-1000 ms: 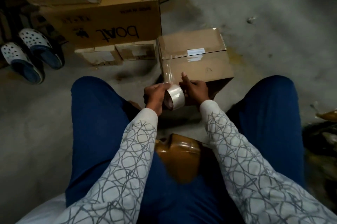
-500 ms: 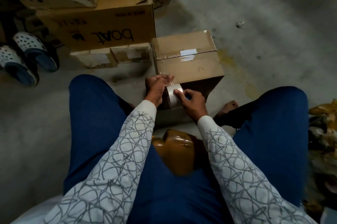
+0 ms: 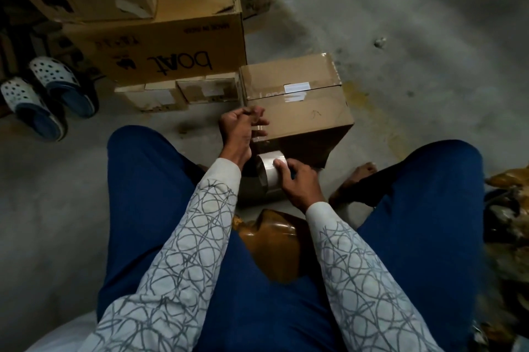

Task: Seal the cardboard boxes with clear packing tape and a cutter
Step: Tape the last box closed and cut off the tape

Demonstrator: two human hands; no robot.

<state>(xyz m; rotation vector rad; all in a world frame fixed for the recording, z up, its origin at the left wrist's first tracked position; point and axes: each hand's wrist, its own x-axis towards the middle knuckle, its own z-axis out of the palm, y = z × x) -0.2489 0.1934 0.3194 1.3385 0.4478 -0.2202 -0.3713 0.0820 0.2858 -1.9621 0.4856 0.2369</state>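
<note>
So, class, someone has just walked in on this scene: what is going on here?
A person sits on the floor with a small cardboard box between their knees. Their right hand grips a roll of clear tape just in front of the box. Their left hand pinches the free end of the strip of tape, held up by the box's near edge. The strip is uncut, and no cutter shows. Bigger boxes stand behind.
</note>
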